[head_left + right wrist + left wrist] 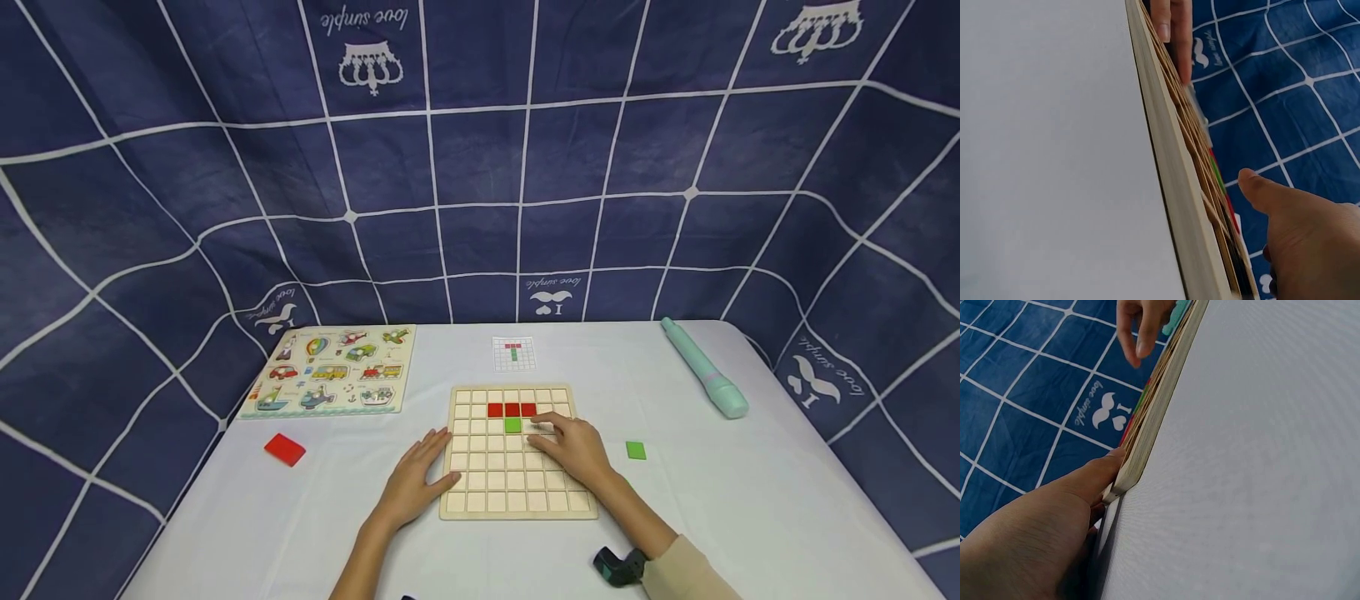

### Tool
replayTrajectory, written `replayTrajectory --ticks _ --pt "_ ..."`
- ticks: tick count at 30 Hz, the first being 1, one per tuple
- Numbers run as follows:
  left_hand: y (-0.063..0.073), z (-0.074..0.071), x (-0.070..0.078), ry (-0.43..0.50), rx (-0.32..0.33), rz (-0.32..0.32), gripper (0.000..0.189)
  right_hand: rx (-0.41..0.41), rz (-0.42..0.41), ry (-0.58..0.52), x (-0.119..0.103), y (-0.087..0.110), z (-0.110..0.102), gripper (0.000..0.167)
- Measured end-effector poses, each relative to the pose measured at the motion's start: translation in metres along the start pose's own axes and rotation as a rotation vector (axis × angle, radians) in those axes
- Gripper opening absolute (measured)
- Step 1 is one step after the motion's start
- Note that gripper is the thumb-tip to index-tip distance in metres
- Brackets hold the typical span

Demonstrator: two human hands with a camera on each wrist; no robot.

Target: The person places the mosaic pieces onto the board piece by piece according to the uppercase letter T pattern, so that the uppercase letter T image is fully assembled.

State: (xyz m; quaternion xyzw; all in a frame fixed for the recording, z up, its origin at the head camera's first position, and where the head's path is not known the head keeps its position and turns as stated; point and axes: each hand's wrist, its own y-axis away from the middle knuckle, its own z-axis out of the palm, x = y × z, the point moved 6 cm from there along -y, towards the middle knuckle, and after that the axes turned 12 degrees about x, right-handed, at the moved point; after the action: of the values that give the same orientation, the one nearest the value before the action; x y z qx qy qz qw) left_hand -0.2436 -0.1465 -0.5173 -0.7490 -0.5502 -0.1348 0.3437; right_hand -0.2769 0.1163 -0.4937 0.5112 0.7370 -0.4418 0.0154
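A square wooden grid board (517,516) lies on the white table. Three red tiles (512,410) fill a row near its top, and one green tile (513,425) sits directly under the middle one. My left hand (415,481) rests against the board's left edge, fingers extended and thumb on the rim; in the left wrist view the thumb of this hand (1041,519) touches the edge. Over the board's right half hovers my right hand (573,446), thumb and forefinger apart with nothing visible between them. A loose green tile (636,450) lies right of the board.
Behind the board lies a small card (502,363) printed with a red and green grid pattern. Red tiles (284,450) lie at left, below a picture puzzle board (408,354). A turquoise stick-like object (701,367) is at back right. A blue curtain (480,167) hangs behind.
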Motion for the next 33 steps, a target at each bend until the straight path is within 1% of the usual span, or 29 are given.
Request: replayTrajectory --ticks 6,11,18,23,27,33 --pt "0.000 0.000 0.000 -0.001 0.000 -0.006 0.067 0.036 -0.005 0.005 0.022 0.009 -0.027 0.031" --pt "0.000 0.001 -0.001 -0.006 -0.005 -0.008 0.067 0.043 -0.005 0.012 0.044 0.017 -0.050 0.033" --pt "-0.001 0.001 -0.001 -0.010 -0.006 -0.008 0.067 0.038 0.030 0.048 0.074 0.031 -0.082 0.034" --pt "-0.001 0.001 0.000 -0.010 -0.007 -0.008 0.067 0.052 0.056 0.065 0.089 0.040 -0.102 0.035" --pt "-0.001 0.000 0.000 -0.005 -0.006 -0.008 0.067 0.065 0.070 0.086 0.097 0.045 -0.111 0.036" --pt "-0.001 -0.001 0.002 -0.005 0.004 0.014 0.067 0.058 0.088 0.088 0.104 0.047 -0.114 0.036"
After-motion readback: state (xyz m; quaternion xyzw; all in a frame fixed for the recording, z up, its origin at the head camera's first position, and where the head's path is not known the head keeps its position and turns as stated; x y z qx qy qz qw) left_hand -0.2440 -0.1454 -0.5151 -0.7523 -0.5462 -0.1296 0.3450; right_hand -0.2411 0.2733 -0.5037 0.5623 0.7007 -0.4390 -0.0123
